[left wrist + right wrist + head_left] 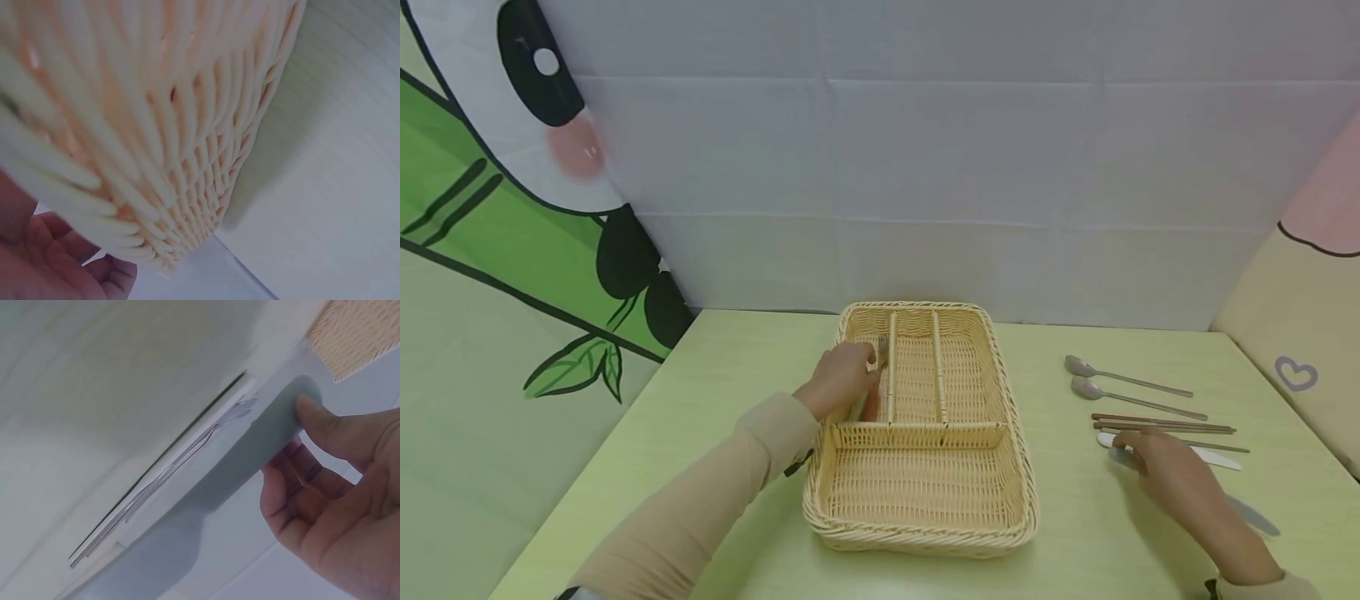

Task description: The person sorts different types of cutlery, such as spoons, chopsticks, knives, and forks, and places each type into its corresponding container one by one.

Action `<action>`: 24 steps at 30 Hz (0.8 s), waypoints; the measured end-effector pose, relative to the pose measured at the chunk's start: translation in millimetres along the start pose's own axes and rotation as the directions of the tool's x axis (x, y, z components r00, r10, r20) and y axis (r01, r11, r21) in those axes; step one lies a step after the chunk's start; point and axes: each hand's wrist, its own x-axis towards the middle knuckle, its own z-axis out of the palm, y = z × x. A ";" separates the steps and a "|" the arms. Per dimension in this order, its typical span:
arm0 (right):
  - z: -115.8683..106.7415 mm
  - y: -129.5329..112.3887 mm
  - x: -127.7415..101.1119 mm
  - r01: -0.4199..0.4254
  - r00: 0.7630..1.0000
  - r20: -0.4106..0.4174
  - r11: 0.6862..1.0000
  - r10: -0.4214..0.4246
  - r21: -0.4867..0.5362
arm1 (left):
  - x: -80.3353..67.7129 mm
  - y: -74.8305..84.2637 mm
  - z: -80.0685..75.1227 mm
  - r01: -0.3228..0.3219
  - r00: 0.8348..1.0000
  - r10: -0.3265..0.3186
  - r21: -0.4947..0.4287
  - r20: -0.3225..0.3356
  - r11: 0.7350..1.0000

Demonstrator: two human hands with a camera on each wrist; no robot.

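A wicker basket (1015, 433) with three narrow back compartments and one wide front compartment stands mid-table; its woven wall (187, 125) fills the left wrist view. My left hand (842, 379) reaches into the left narrow compartment, fingers curled round a fork (883, 348) whose tines stick out past the knuckles. Only the palm edge (62, 262) shows in the left wrist view. On the table to the right, my right hand (1172, 475) lies over a grey knife (1255, 517). The thumb (312, 409) presses on the end of that knife (250, 462), with the fingers curled beneath.
To the right of the basket lie two spoons (1123, 380) (1138, 400), a pair of brown chopsticks (1165, 425) and a white knife (1221, 459), all pointing left to right. A fabric backdrop closes the table's far and side edges.
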 end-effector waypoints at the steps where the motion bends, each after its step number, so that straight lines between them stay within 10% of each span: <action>1: -1.1 -0.9 0.9 0.007 1.000 -0.014 1.000 -0.007 0.005 | 0.1 -0.3 -0.3 0.004 1.000 -0.004 -0.009 0.002 1.000; 24: -35.1 -20.1 14.6 0.100 0.950 -0.307 0.987 -0.057 0.125 | -9.9 6.4 -19.0 -0.079 0.997 0.078 -0.136 -0.019 0.987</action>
